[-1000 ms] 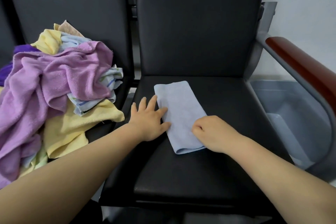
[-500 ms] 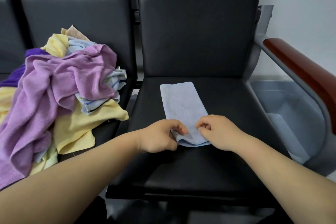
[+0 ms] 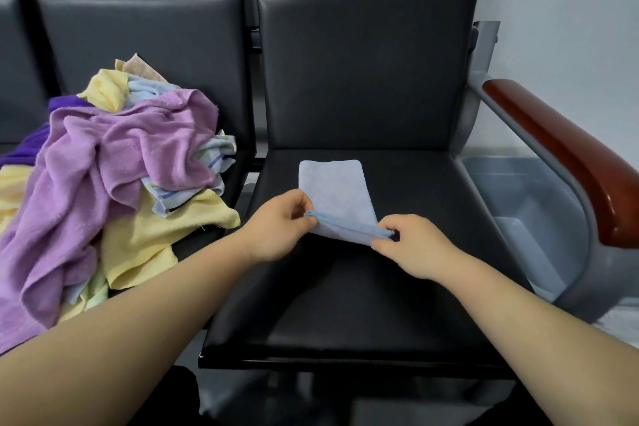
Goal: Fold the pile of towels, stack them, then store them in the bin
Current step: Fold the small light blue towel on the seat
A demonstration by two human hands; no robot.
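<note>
**Both hands pinching the near edge of a blue towel**

The light blue towel (image 3: 332,190) is lying as a long folded strip on the black seat (image 3: 345,304) of the right-hand chair, running away from the person. Its far end is resting flat on the cushion, while its near end is being lifted just off it. The left hand (image 3: 276,228) is pinching the left corner of that near edge between thumb and curled fingers. The right hand (image 3: 411,245) is pinching the right corner in the same way, so the edge is stretching taut between the two hands.

On the neighbouring seat to the left, the pile of towels (image 3: 121,166) is sitting in a loose heap, well apart from the blue one. A purple towel is draping over yellow, pale striped and beige ones.

To the right of the chair, a grey bin (image 3: 525,218) is standing low beside the seat, under the reddish-brown armrest (image 3: 570,156) on its grey frame.
</note>
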